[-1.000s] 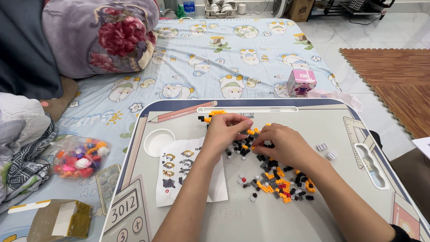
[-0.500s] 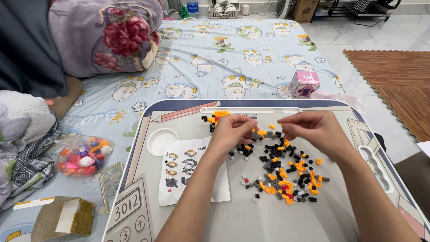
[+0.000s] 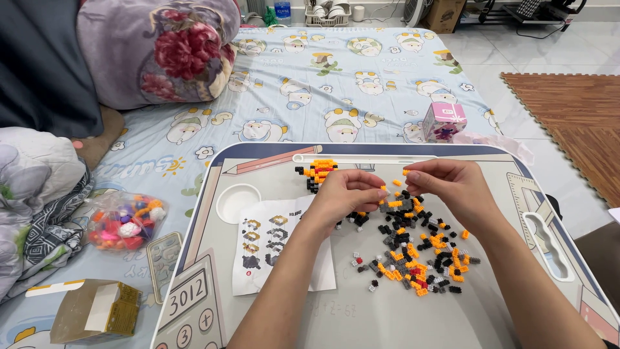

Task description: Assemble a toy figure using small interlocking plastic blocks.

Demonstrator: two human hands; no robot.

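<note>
Bricks [image 3: 413, 249] on tray [image 3: 361, 323], right of leaflet [image 3: 278, 242].

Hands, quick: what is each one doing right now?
Left hand: fingers curled shut, pinching a tiny orange plastic building brick.
Right hand: fingers pinched shut on another small orange plastic brick.

We see a small pink box [image 3: 443, 121] standing on the patterned sheet just beyond the tray's far edge; a clear plastic bag [image 3: 124, 222] of bright, mixed-colour pieces lies left of the tray; an opened brown cardboard carton [image 3: 97, 310] sits at the lower left; a white printed leaflet [image 3: 271, 249] with small coloured figures lies flat on the tray.
</note>
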